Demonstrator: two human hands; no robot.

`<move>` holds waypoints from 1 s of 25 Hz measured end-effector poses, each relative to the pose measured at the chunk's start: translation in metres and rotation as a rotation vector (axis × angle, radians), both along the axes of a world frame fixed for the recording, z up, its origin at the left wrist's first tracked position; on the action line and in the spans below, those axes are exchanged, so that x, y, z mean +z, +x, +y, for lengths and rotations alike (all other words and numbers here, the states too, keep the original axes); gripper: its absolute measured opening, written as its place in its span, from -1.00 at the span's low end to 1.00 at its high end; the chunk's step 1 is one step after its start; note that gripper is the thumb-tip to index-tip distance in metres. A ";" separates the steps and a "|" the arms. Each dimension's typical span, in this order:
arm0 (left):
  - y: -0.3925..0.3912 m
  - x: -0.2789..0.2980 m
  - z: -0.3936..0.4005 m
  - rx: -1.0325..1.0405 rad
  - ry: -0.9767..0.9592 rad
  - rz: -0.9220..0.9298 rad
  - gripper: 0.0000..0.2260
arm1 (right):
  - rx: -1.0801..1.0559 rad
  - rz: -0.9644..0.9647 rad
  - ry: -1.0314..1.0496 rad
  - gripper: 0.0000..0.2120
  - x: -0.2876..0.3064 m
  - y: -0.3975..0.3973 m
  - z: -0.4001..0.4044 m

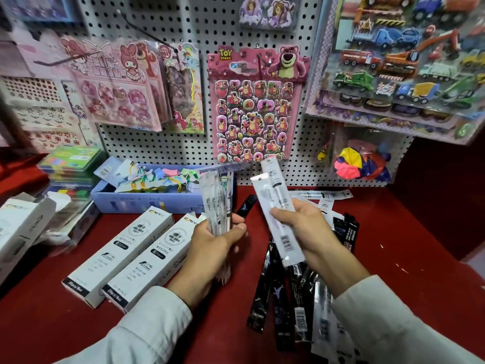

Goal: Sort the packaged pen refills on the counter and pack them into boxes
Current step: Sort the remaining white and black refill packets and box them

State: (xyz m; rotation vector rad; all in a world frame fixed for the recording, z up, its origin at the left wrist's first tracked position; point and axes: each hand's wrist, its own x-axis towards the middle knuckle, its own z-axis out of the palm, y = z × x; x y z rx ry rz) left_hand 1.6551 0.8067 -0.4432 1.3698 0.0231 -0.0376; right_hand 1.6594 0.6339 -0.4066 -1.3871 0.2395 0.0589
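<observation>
Head view: both hands held white refill packs above the counter

The left hand (219,236) gripped a bundle of white refill packs (216,200) upright, fingers curled around it. The right hand (299,222) pinched a single white refill pack (275,206), tilted. Black refill packs (283,298) lay on the red counter (420,258) below, two white boxes (126,256) at left.

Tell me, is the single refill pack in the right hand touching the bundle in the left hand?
Apart. The head view shows pegboard between the single refill pack and the bundle.
</observation>
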 end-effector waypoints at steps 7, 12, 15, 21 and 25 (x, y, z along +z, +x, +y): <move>-0.004 0.009 0.008 0.000 -0.154 0.067 -0.78 | 0.176 -0.101 0.128 -0.78 -0.010 -0.015 0.041; -0.001 0.015 0.007 0.096 -0.200 0.074 -0.88 | 0.207 -0.095 0.193 -0.71 -0.009 -0.015 0.043; 0.002 0.016 0.010 0.150 -0.272 0.086 -0.82 | 0.281 -0.081 0.138 -0.73 -0.012 -0.018 0.047; -0.001 0.013 0.008 0.056 -0.323 0.096 -0.87 | 0.298 -0.476 -0.666 -0.64 -0.028 -0.036 0.071; 0.003 0.004 0.011 0.201 -0.169 0.177 -0.87 | 0.691 -0.323 -0.757 -0.57 -0.026 -0.033 0.063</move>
